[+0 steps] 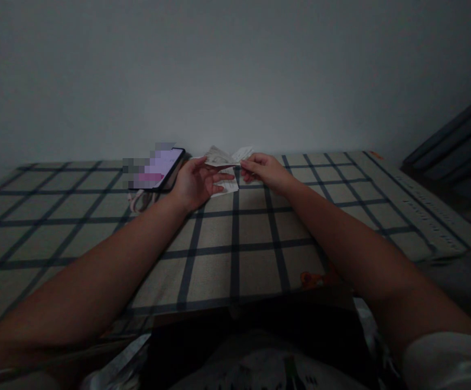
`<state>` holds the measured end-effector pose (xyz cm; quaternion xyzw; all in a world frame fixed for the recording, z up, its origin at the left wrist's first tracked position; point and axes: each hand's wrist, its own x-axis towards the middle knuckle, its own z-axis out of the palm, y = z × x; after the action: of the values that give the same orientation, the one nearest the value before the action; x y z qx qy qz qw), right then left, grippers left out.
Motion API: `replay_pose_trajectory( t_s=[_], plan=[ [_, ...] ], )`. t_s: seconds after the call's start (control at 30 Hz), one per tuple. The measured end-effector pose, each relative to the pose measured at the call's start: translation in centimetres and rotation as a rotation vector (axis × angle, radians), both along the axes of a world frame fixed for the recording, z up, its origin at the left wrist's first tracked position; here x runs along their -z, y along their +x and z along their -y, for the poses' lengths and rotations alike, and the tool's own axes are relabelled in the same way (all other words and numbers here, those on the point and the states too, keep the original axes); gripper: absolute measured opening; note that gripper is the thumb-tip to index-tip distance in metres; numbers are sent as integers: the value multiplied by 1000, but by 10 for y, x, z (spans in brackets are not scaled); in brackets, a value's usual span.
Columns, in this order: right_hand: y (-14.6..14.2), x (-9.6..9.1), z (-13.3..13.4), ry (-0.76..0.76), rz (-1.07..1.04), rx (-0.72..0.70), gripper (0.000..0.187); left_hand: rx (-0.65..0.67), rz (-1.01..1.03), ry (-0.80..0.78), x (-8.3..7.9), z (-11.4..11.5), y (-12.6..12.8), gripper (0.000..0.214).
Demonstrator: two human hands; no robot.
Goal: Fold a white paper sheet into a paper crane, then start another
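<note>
A creased, folded sheet of white paper [220, 157] with faint printing is held above the far part of the table. My left hand [195, 187] has its thumb on the sheet's left edge, and its other fingers reach out beneath it, partly spread. From the right, my right hand [267, 172] pinches the paper between thumb and forefinger, its other fingers curled. A lower piece of the paper [230, 185] shows behind the left fingers; whether it is the same sheet I cannot tell.
A phone [164, 169] with a lit screen leans left of my left hand, a pale cable [138, 201] beside it. A checked cloth [215, 233] covers the table, which meets a plain wall [235, 70]. Dark folded fabric [458, 146] hangs at the right.
</note>
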<state>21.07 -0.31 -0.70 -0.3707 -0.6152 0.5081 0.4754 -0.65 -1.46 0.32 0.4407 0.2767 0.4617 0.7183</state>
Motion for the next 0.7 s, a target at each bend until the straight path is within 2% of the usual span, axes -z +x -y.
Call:
replay_pose_trajectory(
  t_s=[0.4,0.57,0.7],
  plan=[
    [1,-2,2,-98,-78,-69,7,36,-1,-16,1,-1,2,52],
    [-2,-2,1,-123,-41,-39,1,-99,-66,62,4,-2,9,49],
    [-3,-3,2,-121,-2,-43,7,-249,-191,183,13,-9,10,32]
  ],
)
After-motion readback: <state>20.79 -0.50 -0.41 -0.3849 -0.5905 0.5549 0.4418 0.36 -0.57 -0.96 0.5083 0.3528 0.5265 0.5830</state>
